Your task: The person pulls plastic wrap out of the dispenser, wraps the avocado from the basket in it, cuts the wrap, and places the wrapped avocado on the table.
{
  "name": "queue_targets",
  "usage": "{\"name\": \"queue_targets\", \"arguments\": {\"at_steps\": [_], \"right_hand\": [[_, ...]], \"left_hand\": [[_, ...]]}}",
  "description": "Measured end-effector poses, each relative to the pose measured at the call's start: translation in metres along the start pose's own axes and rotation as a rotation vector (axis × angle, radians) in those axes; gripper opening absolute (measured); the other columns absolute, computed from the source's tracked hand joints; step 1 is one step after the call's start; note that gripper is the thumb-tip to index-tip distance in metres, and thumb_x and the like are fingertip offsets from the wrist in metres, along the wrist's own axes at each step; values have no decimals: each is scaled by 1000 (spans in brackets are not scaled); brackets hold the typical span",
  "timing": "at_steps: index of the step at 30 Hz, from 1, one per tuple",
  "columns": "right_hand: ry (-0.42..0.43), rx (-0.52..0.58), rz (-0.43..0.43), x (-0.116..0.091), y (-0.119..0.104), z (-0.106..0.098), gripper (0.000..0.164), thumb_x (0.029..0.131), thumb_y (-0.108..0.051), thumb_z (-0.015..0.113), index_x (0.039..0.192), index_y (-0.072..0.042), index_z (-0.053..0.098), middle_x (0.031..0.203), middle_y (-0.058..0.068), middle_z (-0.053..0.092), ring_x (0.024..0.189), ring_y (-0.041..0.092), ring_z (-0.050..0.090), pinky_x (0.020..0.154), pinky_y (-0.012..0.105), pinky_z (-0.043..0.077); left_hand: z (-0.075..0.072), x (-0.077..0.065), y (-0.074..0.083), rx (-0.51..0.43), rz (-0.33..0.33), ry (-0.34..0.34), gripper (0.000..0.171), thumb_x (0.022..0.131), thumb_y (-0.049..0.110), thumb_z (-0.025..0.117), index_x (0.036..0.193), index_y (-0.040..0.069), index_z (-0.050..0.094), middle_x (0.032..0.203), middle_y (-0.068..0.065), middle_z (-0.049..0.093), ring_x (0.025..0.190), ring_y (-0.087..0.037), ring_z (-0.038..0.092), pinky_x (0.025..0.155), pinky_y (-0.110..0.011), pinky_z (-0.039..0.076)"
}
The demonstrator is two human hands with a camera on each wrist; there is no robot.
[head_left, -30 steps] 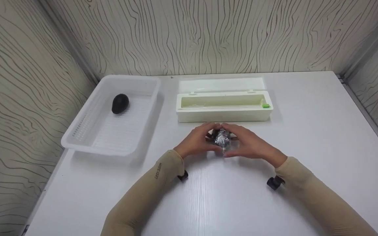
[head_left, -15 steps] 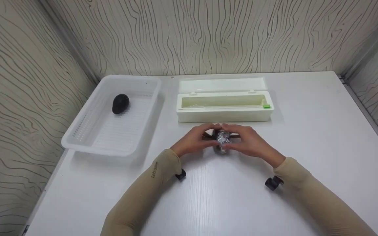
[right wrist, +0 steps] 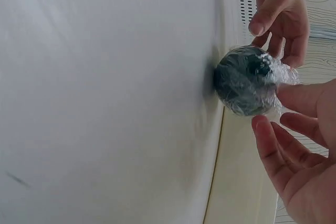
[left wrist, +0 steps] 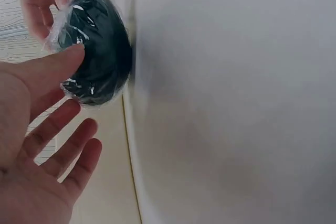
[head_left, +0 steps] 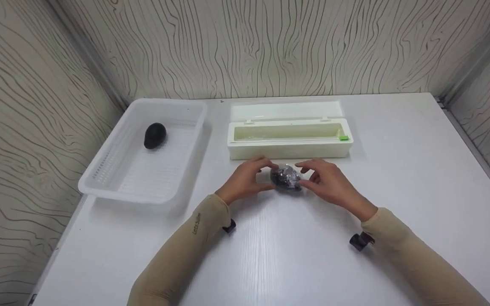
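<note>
Hands parted: left [head_left: 245, 179] pinching wrapped fruit [head_left: 286, 178], right [head_left: 329, 183] wider, thumb [head_left: 309, 184] touching, near box's edge [head_left: 289, 146]

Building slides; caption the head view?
Left hand and right hand flank a film-wrapped dark object, open box behind.

You face a glossy white wood-grained desk [head_left: 292, 272], softly reflecting light, between pale walls [head_left: 245, 46] patterned with dark wavy lines; grey strips [head_left: 89, 54] edge their corners.
</note>
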State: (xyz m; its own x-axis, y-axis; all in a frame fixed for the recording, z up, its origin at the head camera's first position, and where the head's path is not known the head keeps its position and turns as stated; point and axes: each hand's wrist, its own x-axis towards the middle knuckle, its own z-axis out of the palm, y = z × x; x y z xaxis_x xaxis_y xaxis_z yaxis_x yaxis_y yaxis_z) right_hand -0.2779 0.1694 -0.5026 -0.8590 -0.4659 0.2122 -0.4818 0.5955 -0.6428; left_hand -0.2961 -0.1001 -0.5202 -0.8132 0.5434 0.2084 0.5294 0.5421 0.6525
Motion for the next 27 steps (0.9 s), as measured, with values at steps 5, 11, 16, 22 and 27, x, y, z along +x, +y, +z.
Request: {"name": "queue_targets", "arguments": {"at_steps": [5,11,16,22,27], "right_hand": [[8,45,10,-1,2,2,32,96,-7,72,127,-4,71,116,13,72,94,27,75,81,34,63],[-28,54,-27,-2,4,7,50,91,-20,82,135,-2,66,120,16,71,105,32,73,89,38,63],[-11,-109,-55,0,2,15,64,82,-18,89,140,-11,64,115,12,68,102,27,69,89,44,60],[9,-139,-26,4,0,18,61,81,-16,89,138,-14,66,117,13,68,106,31,68,92,51,56],[-4,-143,-19,7,1,20,61,81,-18,90,136,-14,65,123,12,66,111,32,67,95,52,56]], "left_hand": [[3,-3,3,-64,-18,36,37,84,8,86,116,8,67,128,-13,62,113,-25,70,91,-24,59],[6,-3,7,-27,-30,74,31,84,9,86,108,9,67,111,-7,70,101,-20,73,87,-25,60],[9,-4,12,56,9,91,28,86,13,86,105,10,67,109,-4,69,99,-17,72,86,-24,59],[11,-3,12,123,35,97,26,86,16,86,102,10,66,106,-4,68,96,-16,72,83,-22,59],[11,-4,13,213,75,83,26,88,19,84,101,10,64,102,-3,66,97,-16,71,84,-26,59]]}}
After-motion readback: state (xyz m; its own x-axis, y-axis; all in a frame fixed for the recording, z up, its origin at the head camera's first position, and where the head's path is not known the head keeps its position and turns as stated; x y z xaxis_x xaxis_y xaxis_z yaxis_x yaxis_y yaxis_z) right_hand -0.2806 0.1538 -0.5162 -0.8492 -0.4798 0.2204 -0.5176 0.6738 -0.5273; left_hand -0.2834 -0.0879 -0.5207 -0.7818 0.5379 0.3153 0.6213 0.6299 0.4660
